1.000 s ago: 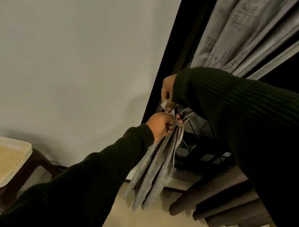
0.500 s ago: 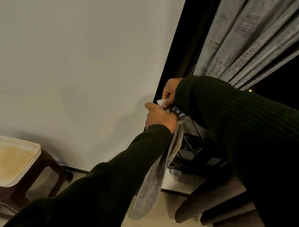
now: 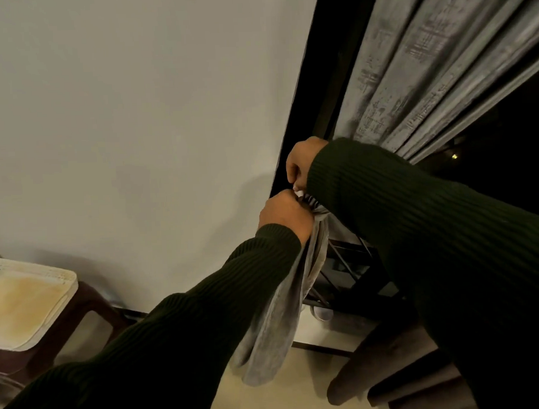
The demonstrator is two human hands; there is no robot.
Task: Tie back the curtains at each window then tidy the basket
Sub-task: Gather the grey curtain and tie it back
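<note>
Curtain: grey pleated fabric curtain (image 3: 410, 74), soft, limp; best taken at its bunched waist, frame centre.
Left hand (image 3: 284, 216): fist clenched round the gather.
Right hand (image 3: 301, 159): pinching something pale at the gather.

Light: dim and warm where I stand
Shadows: my arms' soft shadow falls on the wall (image 3: 134, 117)
Edges: wide-angle bend
Focus: mostly sharp
</note>
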